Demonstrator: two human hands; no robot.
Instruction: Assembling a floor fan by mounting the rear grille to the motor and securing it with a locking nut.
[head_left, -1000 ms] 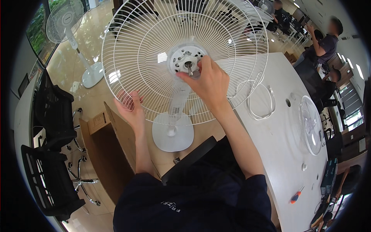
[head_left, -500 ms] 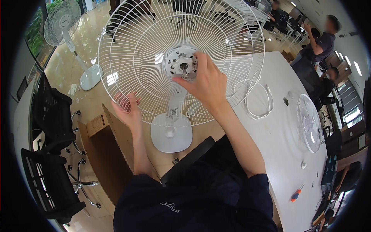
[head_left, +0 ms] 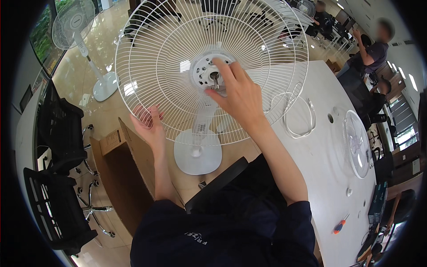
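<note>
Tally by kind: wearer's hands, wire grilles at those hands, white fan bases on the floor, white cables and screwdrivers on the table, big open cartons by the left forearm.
Hands: 2 (left hand, right hand)
Wire grille: 1
Fan bases: 2 (near base, far base)
Cable: 1
Screwdriver: 1
Open carton: 1
Total: 8

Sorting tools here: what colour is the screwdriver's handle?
The screwdriver handle is orange and blue in the head view.

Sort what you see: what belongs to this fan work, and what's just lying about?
Likely belongs:
wire guard, left hand holding its rim
hub, right hand at it
stand base
round fan part, screwdriver

Seemingly just about:
cardboard box
black chairs
other standing fan
</note>
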